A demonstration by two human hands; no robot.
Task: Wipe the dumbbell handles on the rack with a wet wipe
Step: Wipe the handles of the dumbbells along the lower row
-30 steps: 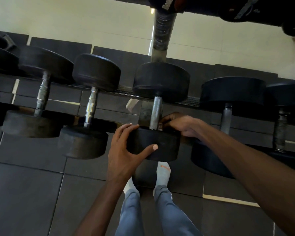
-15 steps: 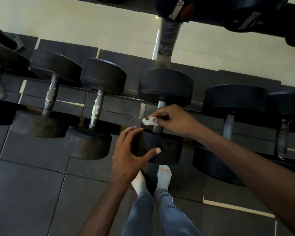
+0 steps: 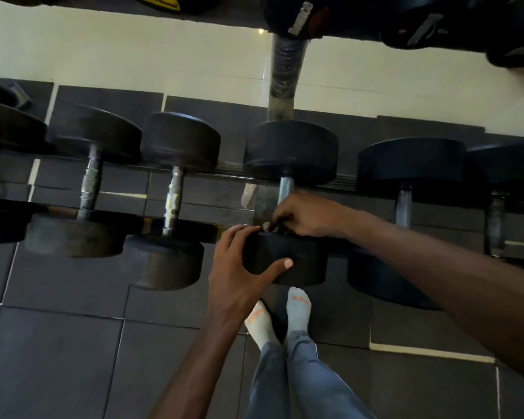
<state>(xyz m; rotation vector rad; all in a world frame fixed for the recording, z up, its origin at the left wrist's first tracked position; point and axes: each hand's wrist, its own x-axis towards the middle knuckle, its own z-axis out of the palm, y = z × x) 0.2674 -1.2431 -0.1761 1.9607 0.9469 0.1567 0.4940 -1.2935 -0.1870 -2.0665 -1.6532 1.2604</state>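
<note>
Your right hand (image 3: pixel 307 214) is curled round the near end of the handle (image 3: pixel 286 189) of the dumbbell (image 3: pixel 288 204) straight ahead of you, fingers closed on it just where it meets the near weight; a scrap of pale wet wipe (image 3: pixel 266 226) shows at the fingertips, most of it hidden inside the grip. Your left hand (image 3: pixel 239 267) is spread over the left edge of that near weight, thumb laid flat along its front face, fingers over the top, steadying it rather than gripping. The handle's long axis runs directly away from you, from the near weight to the far one, so the bare metal lies beyond your right hand, and that hand is the nearer to it. I judge that any further stroke must travel outward along that axis. The dumbbell sits across the two rails of the rack (image 3: pixel 230 175), its neighbours close on either side of your hands, leaving little lateral room. Below your hands is a dark tiled floor (image 3: pixel 58 343); beyond the rack, a pale wall.
</note>
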